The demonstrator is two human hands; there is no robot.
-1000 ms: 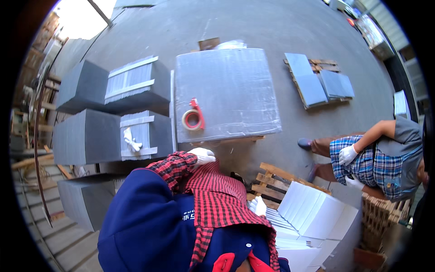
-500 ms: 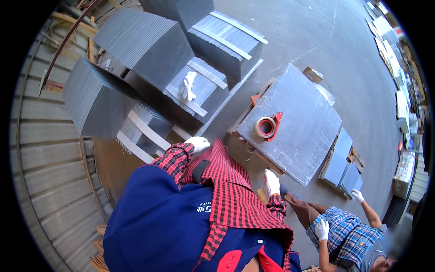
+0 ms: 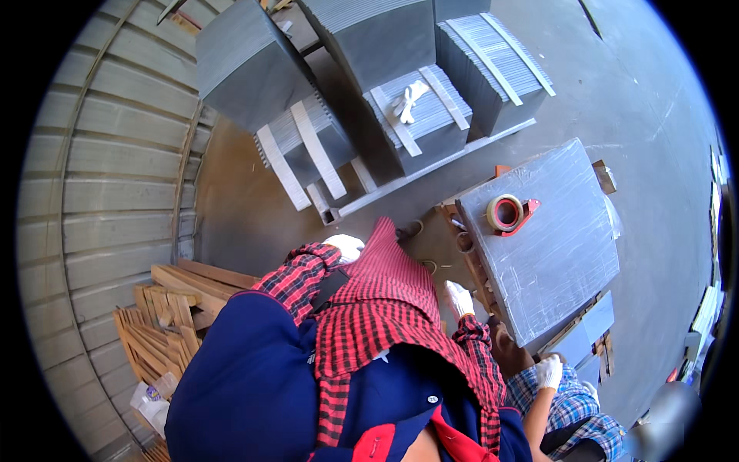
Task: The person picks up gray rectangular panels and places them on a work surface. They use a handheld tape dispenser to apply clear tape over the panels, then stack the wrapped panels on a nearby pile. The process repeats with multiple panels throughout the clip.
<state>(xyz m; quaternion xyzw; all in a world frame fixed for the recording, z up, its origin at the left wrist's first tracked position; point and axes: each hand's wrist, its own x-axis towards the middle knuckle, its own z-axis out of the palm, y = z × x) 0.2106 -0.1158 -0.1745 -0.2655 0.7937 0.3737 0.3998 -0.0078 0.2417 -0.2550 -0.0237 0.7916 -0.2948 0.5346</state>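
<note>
My left hand (image 3: 344,247), in a white glove, hangs beside the red-and-black checked apron (image 3: 389,289). Its back faces up, and its fingers are mostly hidden. On the other side of the apron, my right hand (image 3: 459,299), also gloved, is loosely curled, and no object shows in it. Close to it stands a grey, film-wrapped stack (image 3: 550,254) on a wooden pallet. On that stack lies a red tape dispenser (image 3: 508,215) with a roll of tape. Neither hand touches the stack.
Ahead stand stacks of grey panels (image 3: 377,46) on a metal frame (image 3: 431,173), with white gloves (image 3: 408,100) on one stack. Wooden boards (image 3: 173,308) are piled by the ribbed wall (image 3: 115,200). At the lower right is a co-worker in a blue plaid garment (image 3: 570,404).
My view has turned left: the panel stacks and wrapped stack have shifted right, and the wood pile has come into sight. The co-worker is now closer to the lower edge.
</note>
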